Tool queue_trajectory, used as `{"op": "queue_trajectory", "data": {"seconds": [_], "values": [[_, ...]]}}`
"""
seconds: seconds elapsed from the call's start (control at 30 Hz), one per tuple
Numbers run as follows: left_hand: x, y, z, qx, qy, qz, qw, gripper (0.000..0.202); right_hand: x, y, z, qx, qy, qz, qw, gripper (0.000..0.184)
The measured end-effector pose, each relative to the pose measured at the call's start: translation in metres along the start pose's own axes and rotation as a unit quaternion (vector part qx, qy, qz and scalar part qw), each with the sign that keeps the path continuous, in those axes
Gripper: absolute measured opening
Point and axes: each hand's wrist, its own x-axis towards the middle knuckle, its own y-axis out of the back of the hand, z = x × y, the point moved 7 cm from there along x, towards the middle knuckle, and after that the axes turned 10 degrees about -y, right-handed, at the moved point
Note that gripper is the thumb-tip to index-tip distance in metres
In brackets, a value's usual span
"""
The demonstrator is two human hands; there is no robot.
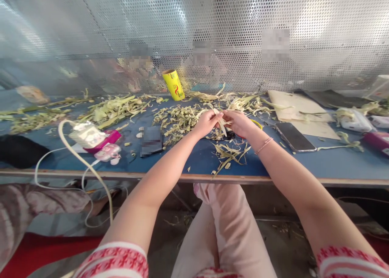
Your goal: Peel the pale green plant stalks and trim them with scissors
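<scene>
Both my hands meet over the blue table, fingers pinched together on a pale strip of dried plant leaf [223,128]. My left hand [207,123] grips it from the left and my right hand [238,122] from the right, with a thin bracelet on that wrist. A heap of short, knotted-looking greenish pieces [179,122] lies beside my left hand. Beyond my right hand is a pile of long dried leaves [249,101]. Loose leaf scraps [229,156] are scattered below my hands. Something dark and a yellow ring-shaped edge [257,124] are partly hidden by my right hand.
A yellow tube [174,85] stands tilted by the perforated metal panel [194,18]. To the right lie a phone [294,137] and cardboard [299,105]. On the left are a power strip with cable [88,138], a dark pouch [152,141] and another person's leg [45,205].
</scene>
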Motion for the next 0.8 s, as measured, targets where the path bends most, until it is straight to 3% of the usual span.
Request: {"op": "queue_trajectory", "data": {"seconds": [0.13, 0.23, 0.33, 0.43, 0.53, 0.67, 0.8], "values": [[-0.001, -0.001, -0.006, -0.004, 0.024, -0.002, 1.000, 0.038, -0.001, -0.002, -0.010, -0.002, 0.070, -0.025, 0.997, 0.014], [0.000, 0.000, -0.013, -0.019, 0.059, 0.018, 0.998, 0.034, 0.000, 0.003, -0.018, -0.060, 0.153, 0.019, 0.986, 0.020], [0.001, 0.002, -0.023, -0.075, 0.092, 0.065, 0.991, 0.032, -0.002, 0.005, -0.026, -0.144, 0.246, 0.081, 0.955, 0.017], [0.001, 0.003, -0.035, -0.157, 0.135, 0.105, 0.973, 0.032, -0.005, 0.001, -0.029, -0.214, 0.301, 0.095, 0.924, 0.018], [0.001, 0.004, -0.038, -0.194, 0.134, 0.114, 0.965, 0.026, -0.002, -0.002, -0.024, -0.250, 0.289, 0.094, 0.919, 0.026], [0.001, 0.005, -0.037, -0.162, 0.125, 0.098, 0.974, 0.024, 0.004, -0.004, -0.013, -0.247, 0.245, 0.069, 0.935, 0.033], [0.001, 0.005, -0.037, -0.139, 0.135, 0.111, 0.975, 0.022, 0.007, 0.000, -0.010, -0.215, 0.227, 0.084, 0.946, 0.039]]}}
